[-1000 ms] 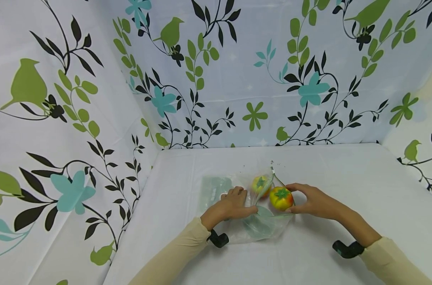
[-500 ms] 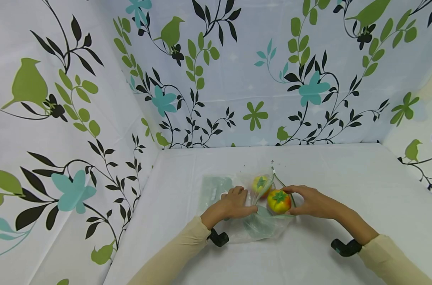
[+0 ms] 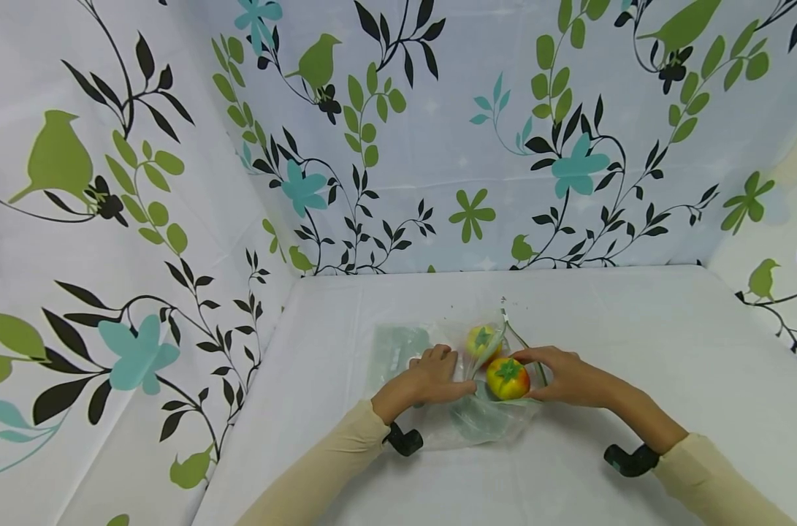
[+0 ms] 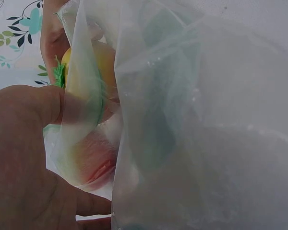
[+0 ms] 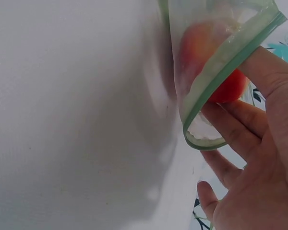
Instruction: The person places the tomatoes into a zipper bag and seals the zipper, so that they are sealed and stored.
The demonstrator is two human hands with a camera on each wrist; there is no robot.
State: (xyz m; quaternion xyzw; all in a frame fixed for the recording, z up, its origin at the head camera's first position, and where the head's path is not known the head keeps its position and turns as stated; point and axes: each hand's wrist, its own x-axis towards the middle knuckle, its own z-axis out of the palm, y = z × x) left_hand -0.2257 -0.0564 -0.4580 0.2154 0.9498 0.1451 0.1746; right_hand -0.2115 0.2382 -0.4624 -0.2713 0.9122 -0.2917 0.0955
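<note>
At the bag's (image 3: 480,424) open edge (image 5: 230,68) is one fruit (image 3: 507,378).

Plain beige long sleeves, matching: left sleeve (image 3: 319,467), right sleeve (image 3: 717,475), lightly creased toward the cuffs. Wrist cameras, left camera (image 3: 405,441) and right camera (image 3: 630,460): black, stubby, rounded, by the cuffs.

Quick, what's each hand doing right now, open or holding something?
Left hand: open, touching the plastic bag.
Right hand: holding the nearer yellow-red fruit.
</note>
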